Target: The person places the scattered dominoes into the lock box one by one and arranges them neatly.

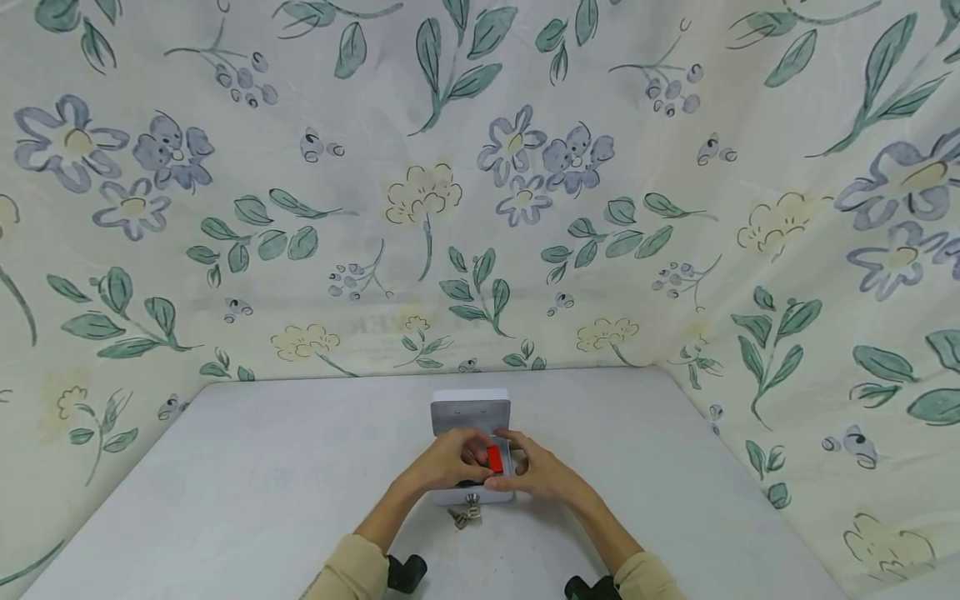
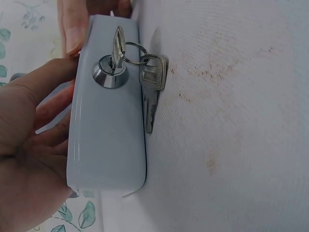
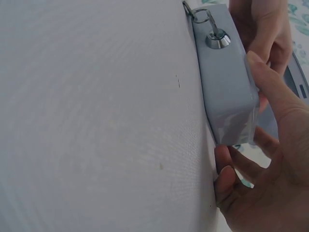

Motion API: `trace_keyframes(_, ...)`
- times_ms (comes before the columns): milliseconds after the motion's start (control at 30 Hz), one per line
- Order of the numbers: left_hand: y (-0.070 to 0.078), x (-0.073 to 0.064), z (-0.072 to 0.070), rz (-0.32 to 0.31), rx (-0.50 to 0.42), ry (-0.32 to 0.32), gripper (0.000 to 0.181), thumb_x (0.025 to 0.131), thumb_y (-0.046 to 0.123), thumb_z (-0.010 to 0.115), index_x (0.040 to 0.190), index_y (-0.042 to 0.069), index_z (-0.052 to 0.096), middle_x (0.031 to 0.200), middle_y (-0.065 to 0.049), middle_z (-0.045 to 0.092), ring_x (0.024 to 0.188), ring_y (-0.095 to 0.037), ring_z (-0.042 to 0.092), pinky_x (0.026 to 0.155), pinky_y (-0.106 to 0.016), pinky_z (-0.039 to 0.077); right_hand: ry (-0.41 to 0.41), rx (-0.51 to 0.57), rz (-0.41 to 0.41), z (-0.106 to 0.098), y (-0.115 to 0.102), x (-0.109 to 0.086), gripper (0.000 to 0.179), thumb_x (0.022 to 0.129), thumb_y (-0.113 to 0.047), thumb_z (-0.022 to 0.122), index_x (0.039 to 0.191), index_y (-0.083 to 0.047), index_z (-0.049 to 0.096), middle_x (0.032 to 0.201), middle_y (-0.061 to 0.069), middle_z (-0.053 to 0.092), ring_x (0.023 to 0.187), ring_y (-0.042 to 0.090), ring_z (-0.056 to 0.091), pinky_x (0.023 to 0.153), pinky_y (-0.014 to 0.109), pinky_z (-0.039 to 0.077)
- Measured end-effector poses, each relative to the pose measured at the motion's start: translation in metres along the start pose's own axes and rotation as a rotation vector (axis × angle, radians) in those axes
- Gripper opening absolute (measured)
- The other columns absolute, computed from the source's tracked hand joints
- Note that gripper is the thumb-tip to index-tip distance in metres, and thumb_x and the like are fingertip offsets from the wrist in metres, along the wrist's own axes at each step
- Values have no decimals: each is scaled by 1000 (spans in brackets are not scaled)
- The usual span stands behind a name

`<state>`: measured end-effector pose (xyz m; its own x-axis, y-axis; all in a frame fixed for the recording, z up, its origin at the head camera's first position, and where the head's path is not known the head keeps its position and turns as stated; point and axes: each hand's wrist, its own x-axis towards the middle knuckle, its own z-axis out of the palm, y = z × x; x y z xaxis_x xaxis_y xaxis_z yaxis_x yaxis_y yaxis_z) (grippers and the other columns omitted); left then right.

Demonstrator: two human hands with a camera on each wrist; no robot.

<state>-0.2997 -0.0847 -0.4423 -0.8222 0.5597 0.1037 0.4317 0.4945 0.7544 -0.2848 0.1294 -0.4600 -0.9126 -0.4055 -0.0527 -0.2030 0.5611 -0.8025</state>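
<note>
A small grey metal cash box [image 1: 477, 496] stands on the table with its lid [image 1: 470, 415] raised at the back. A key [image 2: 118, 46] sits in its front lock [image 2: 110, 72], and a second key [image 2: 152, 84] hangs from the ring. Inside the box opening, my left hand [image 1: 448, 460] pinches a red block [image 1: 494, 459]; its fingertips lie on the block's left side. My right hand [image 1: 542, 472] curves round the box's right end, thumb at the front rim and finger toward the back. Most of the box's inside is hidden by the hands.
The white table [image 1: 300, 467] spreads out around the box. Behind and beside it hangs a floral cloth [image 1: 420, 275]. Black wrist gear [image 1: 407, 573] shows by the left sleeve, and more black gear [image 1: 591, 588] by the right sleeve.
</note>
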Motion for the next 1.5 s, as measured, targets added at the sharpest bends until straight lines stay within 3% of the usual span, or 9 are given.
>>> trace_keyframes(433, -7, 8, 7, 15, 12, -19, 40, 83, 7, 75, 120, -2, 61, 83, -3, 64, 73, -10, 56, 62, -16, 48, -9, 18, -6, 1, 3, 1, 88, 79, -49, 77, 151, -22, 34, 130, 10, 52, 83, 15, 53, 62, 25, 42)
trace_keyframes(733, -8, 12, 11, 9, 0, -29, 41, 83, 6, 75, 120, -2, 60, 75, 0, 58, 65, -6, 50, 56, -16, 43, -8, 29, -24, 0, 3, 1, 87, 80, -48, 77, 151, -22, 34, 132, 10, 51, 82, 14, 54, 62, 26, 43)
trace_keyframes(1000, -3, 10, 13, -4, 13, -30, 36, 85, 3, 72, 119, -4, 61, 66, 2, 49, 58, -6, 43, 50, -15, 35, -3, 33, -18, 0, 2, 1, 86, 79, -47, 78, 150, -24, 35, 123, 9, 54, 83, 15, 53, 61, 27, 43)
trace_keyframes(1500, -5, 13, 18, -51, 54, -15, 32, 83, 1, 73, 115, 2, 67, 63, 3, 43, 58, -9, 40, 49, -17, 31, 1, 30, -12, 1, 1, 0, 86, 80, -48, 77, 150, -24, 35, 135, 15, 52, 86, 17, 53, 62, 27, 43)
